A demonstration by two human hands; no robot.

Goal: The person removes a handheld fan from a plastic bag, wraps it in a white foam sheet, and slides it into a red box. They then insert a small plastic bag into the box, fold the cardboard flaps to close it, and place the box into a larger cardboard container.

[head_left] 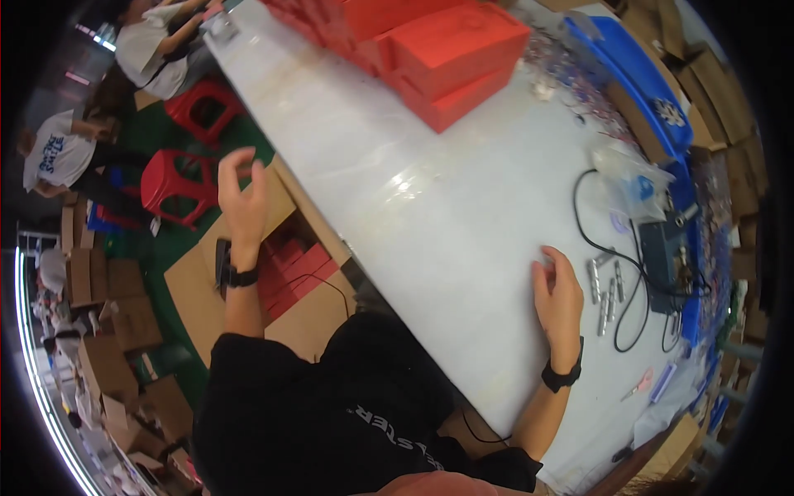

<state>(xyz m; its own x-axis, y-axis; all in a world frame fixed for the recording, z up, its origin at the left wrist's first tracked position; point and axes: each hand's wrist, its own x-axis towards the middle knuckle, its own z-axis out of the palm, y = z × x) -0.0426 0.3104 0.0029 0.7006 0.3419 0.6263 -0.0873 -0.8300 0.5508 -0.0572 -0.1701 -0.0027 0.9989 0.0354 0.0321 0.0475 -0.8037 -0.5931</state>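
My left hand is raised beside the table's left edge, above an open cardboard box. Its fingers curve with the thumb apart, and nothing is in them. Red boxes lie inside the cardboard box below it. Over the white table is my right hand, its fingers loosely bent and apart, holding nothing. Several silver metal cylinders lie just right of that hand. A stack of red boxes stands at the far end of the table.
At the right are a dark device with a black cable, a clear plastic bag and a blue tray. Pink scissors lie nearer. Red stools and two people are at the left.
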